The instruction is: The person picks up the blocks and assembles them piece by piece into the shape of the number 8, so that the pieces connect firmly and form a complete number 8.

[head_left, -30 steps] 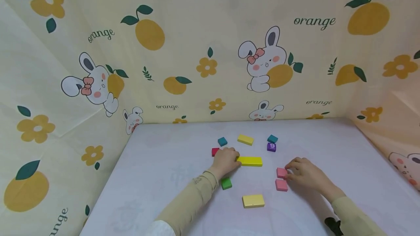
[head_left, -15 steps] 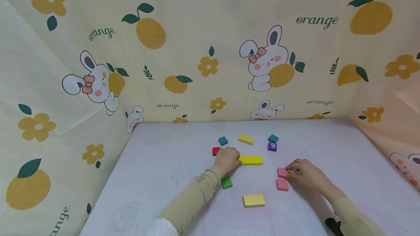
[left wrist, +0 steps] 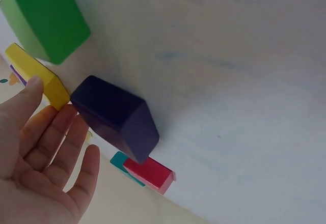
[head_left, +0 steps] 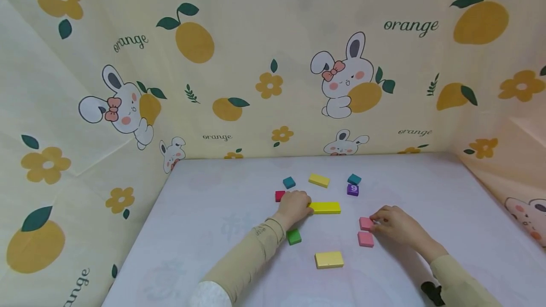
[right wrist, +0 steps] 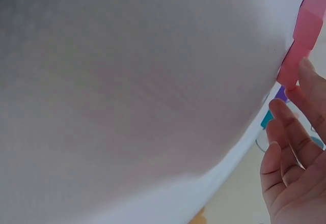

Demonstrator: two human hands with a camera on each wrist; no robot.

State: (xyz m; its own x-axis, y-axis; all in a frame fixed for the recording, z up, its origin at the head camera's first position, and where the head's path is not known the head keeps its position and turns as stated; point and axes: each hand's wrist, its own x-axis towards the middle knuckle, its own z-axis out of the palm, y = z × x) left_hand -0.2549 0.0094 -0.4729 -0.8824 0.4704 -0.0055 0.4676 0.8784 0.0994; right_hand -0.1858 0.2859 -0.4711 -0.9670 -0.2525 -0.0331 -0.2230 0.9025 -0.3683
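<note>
My left hand (head_left: 294, 208) holds the left end of a long bright yellow block (head_left: 326, 208), its thumb and fingertips at that end in the left wrist view. Beside those fingers sits a dark purple block (left wrist: 114, 114), which the hand hides in the head view. My right hand (head_left: 398, 225) pinches the farther of two pink blocks (head_left: 365, 223) between thumb and index finger. The nearer pink block (head_left: 365, 239) lies just in front of it, touching or almost touching in the right wrist view. Left of the yellow block, a red block (head_left: 279, 196) is partly covered by my left hand.
A green block (head_left: 294, 237) lies by the left sleeve, and a pale yellow block (head_left: 329, 260) nearer the front. Toward the back are a teal block (head_left: 289, 182), another yellow block (head_left: 319, 180), and a second teal block (head_left: 354, 179) behind a purple block marked 9 (head_left: 352, 190).
The head view shifts very slightly. Both hands stay at the same blocks, and the blocks keep their places.
</note>
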